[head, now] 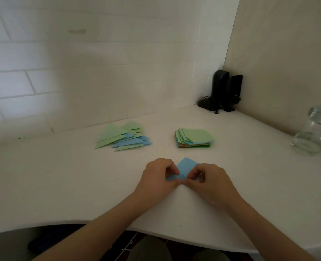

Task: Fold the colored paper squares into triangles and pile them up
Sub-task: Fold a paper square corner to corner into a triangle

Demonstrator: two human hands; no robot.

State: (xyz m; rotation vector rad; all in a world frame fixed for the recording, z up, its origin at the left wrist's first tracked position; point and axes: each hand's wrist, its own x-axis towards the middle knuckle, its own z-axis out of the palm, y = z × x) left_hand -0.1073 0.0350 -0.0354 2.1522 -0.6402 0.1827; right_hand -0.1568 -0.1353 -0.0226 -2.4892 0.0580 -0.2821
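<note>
Near the counter [61, 185] edge, left hand [156, 178] and right hand [210, 181], fingers pinching blue paper [186, 165].

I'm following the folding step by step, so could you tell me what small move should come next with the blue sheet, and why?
Probably press the crease flat. Both the left hand and right hand pinch the blue paper at its near edge, with its far corner still showing, so the fold looks unfinished. Then it can join the triangle pile.
</note>
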